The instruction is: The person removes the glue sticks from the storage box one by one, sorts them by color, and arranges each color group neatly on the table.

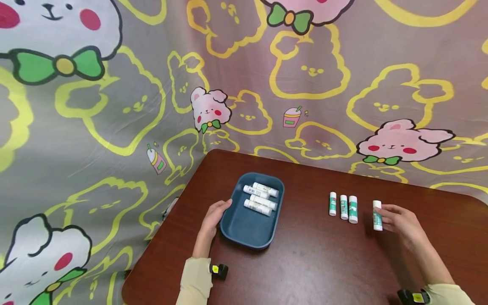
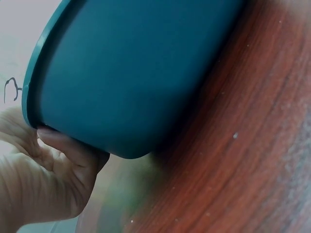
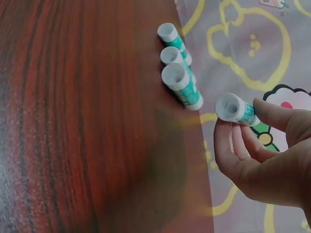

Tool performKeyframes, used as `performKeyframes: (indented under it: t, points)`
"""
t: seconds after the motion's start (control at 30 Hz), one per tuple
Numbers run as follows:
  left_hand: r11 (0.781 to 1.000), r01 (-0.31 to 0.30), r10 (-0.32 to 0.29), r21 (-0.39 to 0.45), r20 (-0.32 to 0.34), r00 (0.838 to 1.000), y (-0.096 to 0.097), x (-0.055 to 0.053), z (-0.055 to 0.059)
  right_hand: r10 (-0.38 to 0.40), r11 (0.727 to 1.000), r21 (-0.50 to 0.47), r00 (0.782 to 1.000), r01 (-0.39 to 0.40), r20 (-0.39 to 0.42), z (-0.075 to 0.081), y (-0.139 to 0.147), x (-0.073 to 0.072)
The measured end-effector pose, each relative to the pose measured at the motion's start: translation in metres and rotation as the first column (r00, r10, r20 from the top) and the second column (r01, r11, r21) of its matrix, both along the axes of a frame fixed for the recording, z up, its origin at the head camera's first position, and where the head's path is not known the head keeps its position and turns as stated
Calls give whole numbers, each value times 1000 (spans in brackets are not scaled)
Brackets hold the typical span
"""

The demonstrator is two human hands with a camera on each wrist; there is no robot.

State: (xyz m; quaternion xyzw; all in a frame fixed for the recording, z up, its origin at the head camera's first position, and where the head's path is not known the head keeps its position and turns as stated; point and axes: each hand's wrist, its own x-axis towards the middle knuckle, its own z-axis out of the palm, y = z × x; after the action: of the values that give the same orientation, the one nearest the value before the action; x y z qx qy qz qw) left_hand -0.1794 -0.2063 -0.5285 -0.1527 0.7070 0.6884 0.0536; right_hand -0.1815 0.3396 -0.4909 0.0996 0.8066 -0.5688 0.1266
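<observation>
My right hand point(image 1: 402, 222) pinches a white-and-green glue stick point(image 1: 377, 223) between thumb and fingers, just right of three others. In the right wrist view this glue stick point(image 3: 230, 108) shows its hollow white end, with the thumb on one side and the fingers under it. My left hand point(image 1: 214, 217) grips the left edge of a dark blue tray point(image 1: 248, 239). The left wrist view has that hand point(image 2: 63, 170) at the tray's outer wall point(image 2: 121, 82), just below the rim. Several mostly white glue sticks point(image 1: 257, 207) lie in the tray's far half.
Three green-and-white glue sticks point(image 1: 344, 207) are lined up side by side on the brown wooden table point(image 1: 305, 254), between the tray and my right hand. A cartoon-print curtain point(image 1: 244, 76) hangs along the table's back and left sides.
</observation>
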Motion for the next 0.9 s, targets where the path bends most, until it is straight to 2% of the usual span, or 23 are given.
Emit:
performKeyframes:
  t: [0.13,0.37,0.4,0.7,0.8,0.9]
  points:
    - [1000,1,-1,8,3,1000,2,0,2,-11,1000,20,1000,11,-6,-5,3,-1]
    - [999,45,-45,30,15,999,6,14,41,-36,997,71,999,35,5,-8,8,-5]
    - [998,46,-46,31,11,999,7,15,42,-39,997,73,999,39,4,-9,9,-6]
    - [999,47,-47,27,-6,999,7,17,44,-73,994,78,997,73,-4,-19,13,-12]
    - [999,44,-44,18,5,999,5,13,38,-75,993,90,997,74,0,-21,13,-15]
    - [999,39,-39,19,6,999,2,6,22,-82,991,110,997,82,2,-22,13,-17]
